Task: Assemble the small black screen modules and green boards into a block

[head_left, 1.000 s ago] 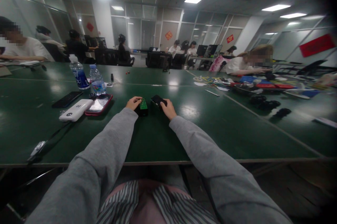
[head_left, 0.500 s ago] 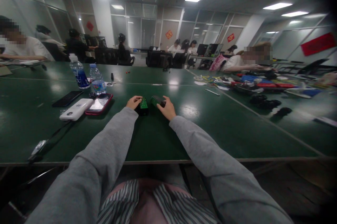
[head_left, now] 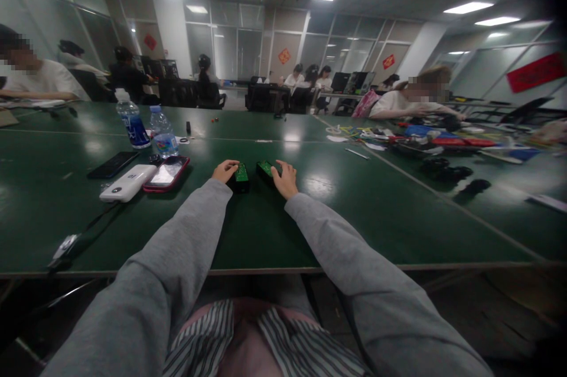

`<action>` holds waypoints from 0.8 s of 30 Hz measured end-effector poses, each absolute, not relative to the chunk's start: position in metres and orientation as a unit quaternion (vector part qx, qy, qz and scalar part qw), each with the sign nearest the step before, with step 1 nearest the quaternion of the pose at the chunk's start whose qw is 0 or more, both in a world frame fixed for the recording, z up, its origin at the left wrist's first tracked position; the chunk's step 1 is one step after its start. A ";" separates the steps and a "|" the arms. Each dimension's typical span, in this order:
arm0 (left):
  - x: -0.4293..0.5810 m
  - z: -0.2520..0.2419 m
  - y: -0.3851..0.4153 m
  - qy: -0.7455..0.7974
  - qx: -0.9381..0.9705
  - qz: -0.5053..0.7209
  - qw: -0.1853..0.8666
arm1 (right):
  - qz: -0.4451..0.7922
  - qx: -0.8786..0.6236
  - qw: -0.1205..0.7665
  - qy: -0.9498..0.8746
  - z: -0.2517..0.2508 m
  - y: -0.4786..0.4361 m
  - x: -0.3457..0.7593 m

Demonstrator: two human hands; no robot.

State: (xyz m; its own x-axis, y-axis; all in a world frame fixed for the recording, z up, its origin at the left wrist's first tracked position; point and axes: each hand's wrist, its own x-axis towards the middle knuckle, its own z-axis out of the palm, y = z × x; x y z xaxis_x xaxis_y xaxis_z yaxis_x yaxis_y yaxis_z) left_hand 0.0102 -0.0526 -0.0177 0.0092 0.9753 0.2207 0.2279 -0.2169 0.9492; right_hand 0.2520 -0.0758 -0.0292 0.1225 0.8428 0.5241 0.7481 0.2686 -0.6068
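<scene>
I'm resting my left hand [head_left: 225,171] against the left black case [head_left: 241,187] and curving my right hand [head_left: 286,179] around the right case [head_left: 264,175]; how firmly either is gripping, I cannot tell. Both are showing green circuit boards [head_left: 241,172] upward, apart, mid-table [head_left: 274,235]. Best handling, I'm judging: bracing by the sides, sparing the boards any pressure.

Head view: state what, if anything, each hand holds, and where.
Left hand: on a green-topped black box, left side; right hand: on another box, right side. Whether either is gripped can't be told.
</scene>
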 end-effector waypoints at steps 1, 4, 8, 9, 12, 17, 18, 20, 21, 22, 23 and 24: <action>0.011 -0.017 -0.053 0.499 0.601 0.496 0.378 | 0.039 -0.591 0.450 -0.669 -0.028 -0.078 0.251; 0.011 -0.015 -0.055 0.497 0.599 0.498 0.382 | 0.002 -0.538 0.420 -0.731 -0.027 -0.082 0.249; 0.012 -0.014 -0.057 0.496 0.596 0.498 0.388 | 0.010 -0.501 0.358 -0.788 -0.029 -0.083 0.250; 0.011 -0.015 -0.057 0.496 0.595 0.497 0.390 | 0.011 -0.502 0.358 -0.788 -0.030 -0.083 0.250; 0.009 -0.016 -0.055 0.493 0.597 0.492 0.399 | 0.015 -0.508 0.360 -0.782 -0.029 -0.084 0.250; 0.004 -0.021 -0.045 0.478 0.608 0.474 0.420 | 0.051 -0.520 0.361 -0.773 -0.023 -0.092 0.247; 0.004 -0.022 -0.043 0.474 0.611 0.471 0.424 | 0.058 -0.517 0.359 -0.775 -0.022 -0.094 0.246; 0.002 -0.025 -0.039 0.466 0.616 0.468 0.429 | 0.076 -0.502 0.353 -0.786 -0.019 -0.099 0.243; 0.002 -0.027 -0.037 0.462 0.619 0.468 0.430 | 0.087 -0.490 0.349 -0.794 -0.017 -0.102 0.241; 0.001 -0.029 -0.036 0.459 0.622 0.467 0.430 | 0.100 -0.476 0.344 -0.803 -0.016 -0.104 0.239; 0.000 -0.031 -0.034 0.457 0.625 0.466 0.428 | 0.113 -0.462 0.339 -0.812 -0.015 -0.106 0.237; 0.000 -0.032 -0.033 0.456 0.628 0.465 0.426 | 0.125 -0.449 0.334 -0.819 -0.014 -0.108 0.236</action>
